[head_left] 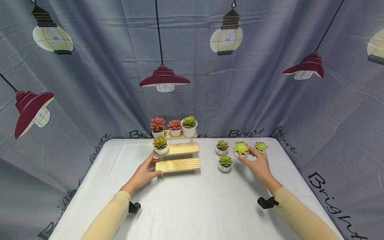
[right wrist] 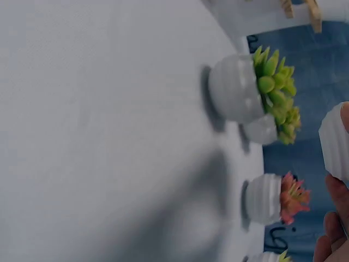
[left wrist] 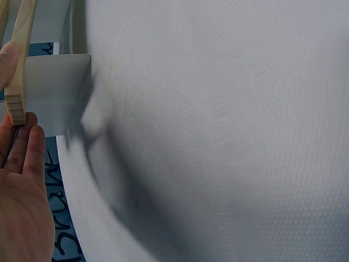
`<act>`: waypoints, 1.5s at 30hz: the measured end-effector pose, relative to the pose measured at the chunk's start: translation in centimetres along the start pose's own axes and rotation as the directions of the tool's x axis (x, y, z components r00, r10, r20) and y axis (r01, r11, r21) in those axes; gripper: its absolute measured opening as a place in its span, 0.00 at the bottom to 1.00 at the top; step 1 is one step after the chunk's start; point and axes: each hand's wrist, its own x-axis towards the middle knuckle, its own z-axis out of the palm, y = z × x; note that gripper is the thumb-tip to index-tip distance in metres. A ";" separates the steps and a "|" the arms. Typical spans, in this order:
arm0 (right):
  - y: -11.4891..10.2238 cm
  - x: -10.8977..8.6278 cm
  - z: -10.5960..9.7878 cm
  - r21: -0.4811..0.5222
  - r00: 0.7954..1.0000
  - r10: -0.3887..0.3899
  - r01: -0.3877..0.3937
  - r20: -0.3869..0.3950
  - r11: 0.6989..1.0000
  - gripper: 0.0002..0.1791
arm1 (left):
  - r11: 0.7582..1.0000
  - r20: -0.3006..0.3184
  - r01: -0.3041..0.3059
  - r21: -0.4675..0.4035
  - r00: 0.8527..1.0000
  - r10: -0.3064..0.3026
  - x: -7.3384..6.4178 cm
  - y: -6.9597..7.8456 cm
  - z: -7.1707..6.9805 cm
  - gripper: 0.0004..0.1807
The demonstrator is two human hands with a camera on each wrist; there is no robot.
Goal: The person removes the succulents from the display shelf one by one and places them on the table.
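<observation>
On the left stands a three-tier wooden plant stand (head_left: pixel 180 164). My left hand (head_left: pixel 143 175) grips the left end of its lowest board; in the left wrist view the thumb (left wrist: pixel 6 64) lies on the board (left wrist: pixel 19 71) and fingertips touch its end. My right hand (head_left: pixel 258 164) holds a potted succulent (head_left: pixel 241 149), green with a white pot (right wrist: pixel 334 143), which appears raised off the table in the right wrist view. A green succulent (head_left: pixel 160 144) sits at the left of the middle board. Two red succulents (head_left: pixel 157 125) and a green one (head_left: pixel 189 126) fill the top board.
Left of the held pot are two green potted succulents (head_left: pixel 222 146) (head_left: pixel 225 162); another green one (head_left: pixel 260 146) stands behind my right hand. A pink-red succulent (right wrist: pixel 294 197) shows in the right wrist view. A grey curtain (head_left: pixel 240 100) hangs behind the white table (head_left: pixel 204 206).
</observation>
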 end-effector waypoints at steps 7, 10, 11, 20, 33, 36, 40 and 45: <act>1.9 -0.2 -0.3 -0.045 0.999 0.036 -0.035 0.018 0.998 0.48 | 1.000 0.000 -0.006 -0.005 1.000 0.006 -0.1 0.0 0.0 0.61; 2.4 -0.4 -0.4 -0.054 0.997 0.069 -0.067 0.038 0.996 0.50 | 1.000 0.003 -0.006 -0.001 1.000 0.006 0.0 -0.1 0.0 0.61; 2.5 -0.4 -0.4 -0.058 0.996 0.079 -0.076 0.046 0.995 0.50 | 1.000 0.003 -0.004 0.001 1.000 0.004 0.0 -0.1 0.0 0.61; 3.9 -0.6 -0.2 -0.072 0.988 0.124 -0.118 0.090 0.990 0.51 | 1.000 -0.003 0.006 0.000 1.000 -0.006 -0.1 0.0 0.1 0.60; 5.4 -0.8 0.1 -0.142 0.985 0.132 -0.116 0.108 0.983 0.51 | 1.000 -0.006 0.000 0.012 1.000 0.000 0.0 -0.1 0.1 0.60; 5.4 -0.9 0.2 -0.158 0.984 0.141 -0.123 0.109 0.980 0.51 | 1.000 -0.005 -0.009 0.011 1.000 0.009 0.0 -0.1 0.1 0.60; 5.5 -0.9 0.3 -0.169 0.983 0.147 -0.127 0.112 0.977 0.51 | 1.000 -0.009 -0.010 0.011 1.000 0.011 0.0 -0.2 0.1 0.60; 5.7 -0.8 0.4 -0.180 0.982 0.148 -0.126 0.114 0.975 0.52 | 1.000 -0.014 -0.005 0.017 1.000 0.005 0.1 -0.2 0.1 0.60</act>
